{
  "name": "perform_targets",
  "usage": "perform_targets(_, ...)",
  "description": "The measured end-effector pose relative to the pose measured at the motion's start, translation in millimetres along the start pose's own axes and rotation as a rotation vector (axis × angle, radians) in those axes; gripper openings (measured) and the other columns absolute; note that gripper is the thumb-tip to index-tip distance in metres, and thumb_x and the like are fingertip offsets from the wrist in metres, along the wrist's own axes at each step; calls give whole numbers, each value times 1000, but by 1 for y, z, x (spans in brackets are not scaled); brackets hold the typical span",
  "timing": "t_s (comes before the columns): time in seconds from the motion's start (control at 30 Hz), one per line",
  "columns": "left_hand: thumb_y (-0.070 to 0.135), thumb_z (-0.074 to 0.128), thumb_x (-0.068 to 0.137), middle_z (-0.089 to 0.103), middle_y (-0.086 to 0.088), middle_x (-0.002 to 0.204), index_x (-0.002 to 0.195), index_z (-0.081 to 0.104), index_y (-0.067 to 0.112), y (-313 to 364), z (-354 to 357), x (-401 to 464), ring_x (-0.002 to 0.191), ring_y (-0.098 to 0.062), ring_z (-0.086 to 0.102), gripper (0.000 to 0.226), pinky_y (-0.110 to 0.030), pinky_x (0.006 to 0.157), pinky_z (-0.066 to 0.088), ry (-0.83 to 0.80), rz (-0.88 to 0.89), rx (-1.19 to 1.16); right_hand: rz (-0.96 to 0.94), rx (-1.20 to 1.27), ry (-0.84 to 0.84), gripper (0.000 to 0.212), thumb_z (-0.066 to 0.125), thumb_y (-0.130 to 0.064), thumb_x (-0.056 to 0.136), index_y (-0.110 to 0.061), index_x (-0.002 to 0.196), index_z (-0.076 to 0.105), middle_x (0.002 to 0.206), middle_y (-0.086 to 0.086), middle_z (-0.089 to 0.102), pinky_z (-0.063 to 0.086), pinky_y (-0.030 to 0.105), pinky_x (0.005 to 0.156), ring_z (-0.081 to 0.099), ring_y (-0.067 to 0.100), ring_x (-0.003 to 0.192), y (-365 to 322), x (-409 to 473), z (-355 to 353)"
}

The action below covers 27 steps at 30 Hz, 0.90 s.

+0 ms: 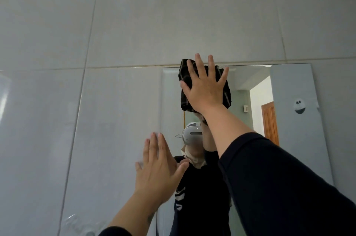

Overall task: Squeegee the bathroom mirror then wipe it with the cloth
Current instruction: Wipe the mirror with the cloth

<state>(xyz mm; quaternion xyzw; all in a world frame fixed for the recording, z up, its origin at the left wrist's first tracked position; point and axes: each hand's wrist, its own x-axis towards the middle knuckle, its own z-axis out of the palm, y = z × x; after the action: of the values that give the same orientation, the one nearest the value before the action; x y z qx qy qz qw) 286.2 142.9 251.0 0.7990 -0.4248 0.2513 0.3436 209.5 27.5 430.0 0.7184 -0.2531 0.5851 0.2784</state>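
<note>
Head cam: right hand (207,87) w/ fingers spread flat, pinning cloth (185,89) at mirror (296,139) top edge, so glass left to wipe lies below. Left hand (157,170) flat on wall tile (48,120), empty.

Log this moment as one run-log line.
phase: cloth wipe | right hand: flat, pressing dark cloth on mirror top edge | left hand: open, flat at mirror's left edge | squeegee: not in view
</note>
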Motion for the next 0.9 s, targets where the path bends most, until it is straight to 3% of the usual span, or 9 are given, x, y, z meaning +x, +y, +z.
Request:
perform_targets(0.13, 80, 30, 76, -36, 7, 151, 139, -35, 23, 1, 4, 1, 140, -13, -30, 107, -53, 115, 14, 12, -9, 1, 67, -9, -20, 65, 23, -58, 97, -30, 153, 7, 163, -2, -1, 0, 67, 113, -7, 30, 149, 49, -4, -6)
perform_targets(0.3, 80, 38, 73, -43, 11, 145, 121, -49, 27, -4, 9, 3, 135, -9, -35, 113, -52, 116, 16, 50, 3, 11, 231, 12, -34, 64, 21, -58, 97, -31, 153, 5, 163, -3, -4, -5, 66, 111, -11, 29, 148, 120, -10, -19)
perform_targets(0.57, 77, 49, 67, -35, 14, 149, 127, -42, 35, 0, 12, 0, 138, -6, -29, 117, -50, 117, 16, 107, 13, -66, 467, 34, -51, 64, 21, -60, 96, -35, 152, 3, 163, -4, -5, 0, 65, 114, -8, 26, 149, 218, -39, -31)
perform_targets(0.77, 84, 33, 55, -38, 14, 147, 129, -41, 32, 2, 9, -1, 140, -8, -28, 117, -50, 117, 18, 83, 11, -53, 488, 11, 28, 64, 23, -57, 96, -30, 153, 11, 163, -1, 2, 2, 64, 114, -3, 29, 149, 204, -70, -22)
perform_targets(0.9, 79, 44, 66, -35, 14, 150, 128, -41, 31, 1, 9, -3, 139, -6, -28, 115, -50, 114, 23, 101, 10, -52, 456, 22, 23, 63, 24, -57, 97, -30, 153, 11, 163, -1, 1, 0, 64, 113, -6, 29, 149, 173, -67, -16)
